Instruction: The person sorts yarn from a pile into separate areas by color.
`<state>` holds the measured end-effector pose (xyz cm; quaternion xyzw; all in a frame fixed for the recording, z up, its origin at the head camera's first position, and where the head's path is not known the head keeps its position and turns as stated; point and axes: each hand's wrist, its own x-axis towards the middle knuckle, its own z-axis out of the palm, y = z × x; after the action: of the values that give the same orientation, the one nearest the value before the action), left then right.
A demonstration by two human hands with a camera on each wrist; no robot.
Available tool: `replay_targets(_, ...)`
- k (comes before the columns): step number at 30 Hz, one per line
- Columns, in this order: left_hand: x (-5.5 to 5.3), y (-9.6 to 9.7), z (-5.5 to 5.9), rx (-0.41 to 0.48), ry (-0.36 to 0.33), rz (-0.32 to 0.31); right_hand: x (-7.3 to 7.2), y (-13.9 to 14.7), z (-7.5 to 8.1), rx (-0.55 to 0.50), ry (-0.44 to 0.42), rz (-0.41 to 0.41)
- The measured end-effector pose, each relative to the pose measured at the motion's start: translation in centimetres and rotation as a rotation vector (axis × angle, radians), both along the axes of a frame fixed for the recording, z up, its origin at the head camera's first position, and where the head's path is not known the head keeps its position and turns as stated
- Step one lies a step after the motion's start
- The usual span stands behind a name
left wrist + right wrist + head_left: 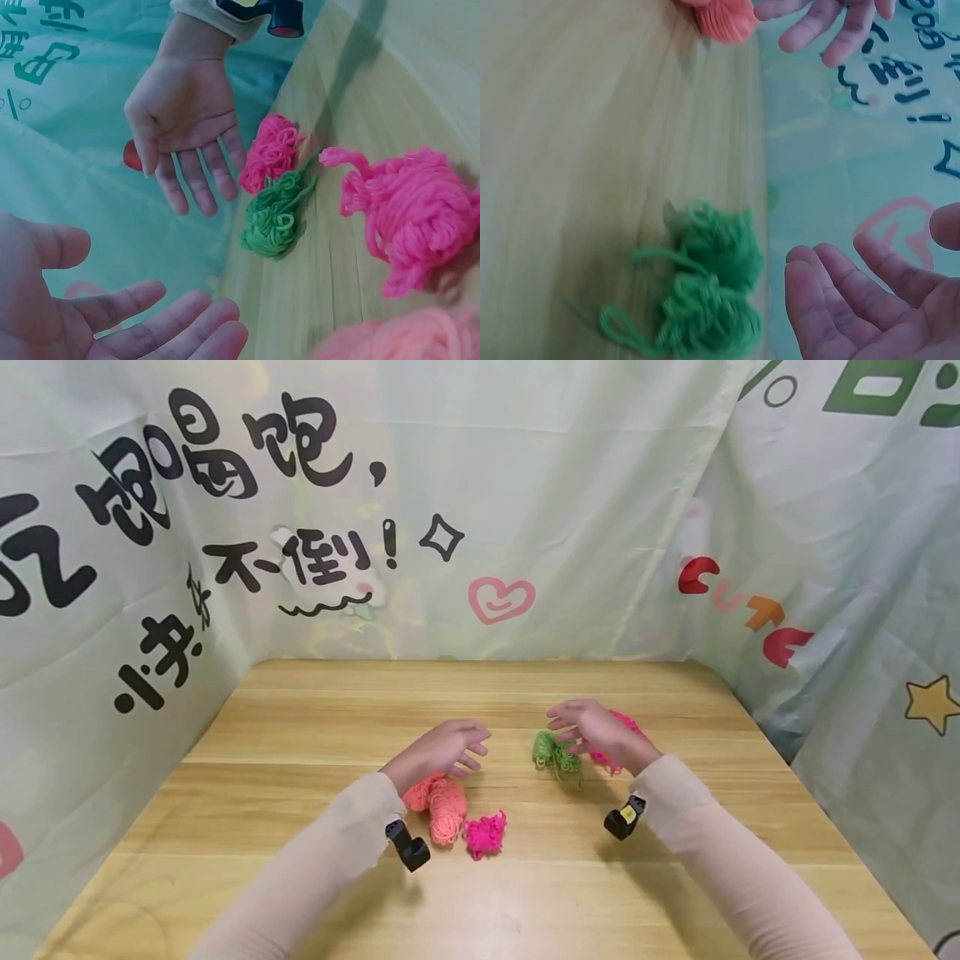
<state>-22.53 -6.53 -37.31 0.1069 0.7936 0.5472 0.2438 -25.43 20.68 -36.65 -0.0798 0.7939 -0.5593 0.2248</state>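
Observation:
Both hands hover over the wooden table with fingers loosely extended and nothing in them. My left hand (444, 747) is above the coral yarn bundle (447, 810), covering its far part in the head view. Close to that bundle, toward the middle, lies a small hot-pink yarn ball (486, 835), seen large in the left wrist view. My right hand (596, 728) is above a tangled green yarn bundle (712, 315) that has loose loops trailing from it. Another pink yarn bundle (271, 154) lies beside the green one, partly hidden behind the right hand in the head view.
The wooden tabletop (315, 710) has rounded far corners. Printed cloth sheets (585, 510) hang along its back and both sides. A small black camera (407, 846) is strapped to the left wrist, and another camera (625, 817) to the right.

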Motion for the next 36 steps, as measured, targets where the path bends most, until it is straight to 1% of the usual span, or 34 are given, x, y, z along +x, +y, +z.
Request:
replay_targets(3, 0.5, -0.6, 0.2, -0.021, 0.000, -0.007, 0.5, -0.7, -0.3, -0.014, -0.015, 0.026)
replay_targets(7, 0.9, -1.3, 0.4, -0.054, 0.016, -0.018, 1.3, -1.7, -0.9, -0.029, -0.032, 0.054)
replay_targets(11, 1.4, -2.0, 0.5, -0.084, 0.031, -0.009, 1.9, -2.6, -1.4, -0.030, -0.034, 0.073)
replay_targets(15, 2.0, -2.7, 0.6, -0.126, 0.055, -0.003, 2.5, -3.4, -1.8, -0.025, -0.026, 0.111)
replay_targets(17, 2.3, -2.9, 0.6, -0.133, 0.057, 0.004, 2.8, -3.7, -2.0, -0.024, -0.027, 0.122)
replay_targets(21, 2.6, -3.3, 0.5, -0.148, 0.058, 0.019, 3.4, -4.4, -2.4, -0.034, -0.035, 0.149)
replay_targets(24, 2.8, -3.6, 0.3, -0.175, 0.061, 0.025, 3.8, -4.8, -2.7, -0.047, -0.046, 0.177)
replay_targets(27, 2.9, -3.8, 0.2, -0.190, 0.052, 0.025, 4.1, -5.2, -3.0, -0.038, -0.054, 0.190)
replay_targets(31, 3.2, -3.9, 0.1, -0.165, 0.014, 0.020, 4.5, -5.6, -3.6, -0.018, -0.053, 0.207)
replay_targets(36, 3.5, -4.0, -0.1, -0.132, -0.022, -0.009, 4.9, -6.0, -4.0, -0.004, -0.044, 0.238)
